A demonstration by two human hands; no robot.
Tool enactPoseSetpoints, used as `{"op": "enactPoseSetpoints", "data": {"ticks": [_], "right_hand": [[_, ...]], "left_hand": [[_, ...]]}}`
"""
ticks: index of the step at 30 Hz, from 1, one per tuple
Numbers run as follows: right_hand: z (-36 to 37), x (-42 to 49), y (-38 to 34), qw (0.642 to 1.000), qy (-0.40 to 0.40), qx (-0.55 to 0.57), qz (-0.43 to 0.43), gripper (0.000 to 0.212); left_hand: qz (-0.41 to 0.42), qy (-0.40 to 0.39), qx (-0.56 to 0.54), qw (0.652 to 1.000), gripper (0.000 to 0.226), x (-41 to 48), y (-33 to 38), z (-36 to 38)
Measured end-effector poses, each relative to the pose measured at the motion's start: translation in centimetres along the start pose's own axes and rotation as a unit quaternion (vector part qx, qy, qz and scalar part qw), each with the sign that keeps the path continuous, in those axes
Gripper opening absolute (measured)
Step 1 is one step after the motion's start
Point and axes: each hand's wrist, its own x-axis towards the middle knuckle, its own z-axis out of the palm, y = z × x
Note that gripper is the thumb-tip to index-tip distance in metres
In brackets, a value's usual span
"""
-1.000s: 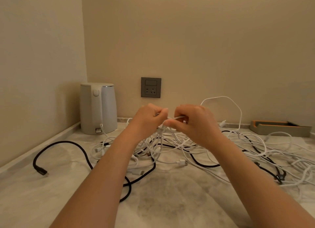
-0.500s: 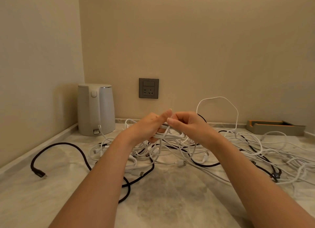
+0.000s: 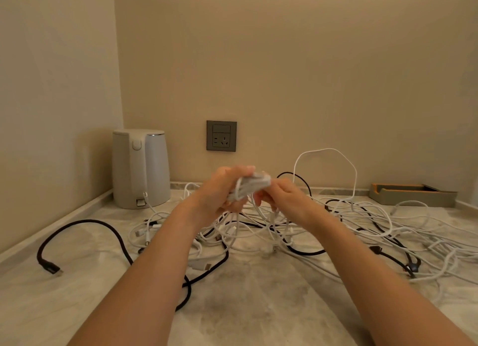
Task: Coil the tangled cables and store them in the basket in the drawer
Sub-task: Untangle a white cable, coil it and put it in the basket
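A tangle of white cables [image 3: 367,226] and black cables [image 3: 305,252] sprawls over the marble counter. Above its middle, my left hand [image 3: 219,190] and my right hand [image 3: 282,198] are raised close together, and both grip a bunched bundle of white cable [image 3: 252,187]. The bundle is blurred. Loose white strands hang from it down into the tangle. One white loop [image 3: 326,151] arches up behind my right hand. A thick black cable [image 3: 85,224] curls off to the left and ends in a plug [image 3: 53,269]. No drawer or basket is in view.
A white electric kettle [image 3: 141,168] stands in the back left corner. A grey wall socket [image 3: 221,136] sits on the back wall. A shallow grey-and-orange tray [image 3: 412,194] lies at the back right. Walls close off the left and back sides.
My hands have gathered a thicker bunch of white cable between them. Both hands now close round the bundle; earlier only fingertips pinched a single strand.
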Motion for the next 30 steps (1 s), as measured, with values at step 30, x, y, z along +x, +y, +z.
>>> {"op": "enactPoseSetpoints", "data": {"ticks": [30], "right_hand": [[1.9, -0.1, -1.9, 0.93, 0.023, -0.365, -0.045, 0.021]], "left_hand": [[-0.025, 0.405, -0.194, 0.893, 0.03, 1.3, -0.5, -0.9]]}}
